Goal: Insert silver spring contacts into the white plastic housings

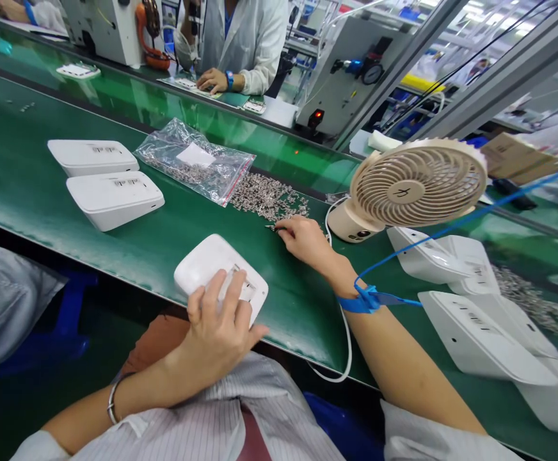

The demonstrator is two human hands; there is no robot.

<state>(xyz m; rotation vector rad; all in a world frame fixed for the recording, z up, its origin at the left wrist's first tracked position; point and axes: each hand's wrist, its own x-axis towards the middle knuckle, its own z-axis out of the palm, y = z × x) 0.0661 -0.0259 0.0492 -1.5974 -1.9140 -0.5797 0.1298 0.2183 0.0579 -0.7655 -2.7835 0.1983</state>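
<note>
My left hand grips a white plastic housing at the near edge of the green belt, fingers over its open slotted face. My right hand reaches forward to a loose pile of small metal parts, fingertips pinched on a small metal part at the pile's near edge. A blue wrist strap with a blue cord circles my right wrist. A clear plastic bag holding more of the metal parts lies just behind the pile.
Two white housings lie on the belt to the left. Several more are stacked at the right. A beige desk fan stands right of my right hand. A person in a white coat works across the line.
</note>
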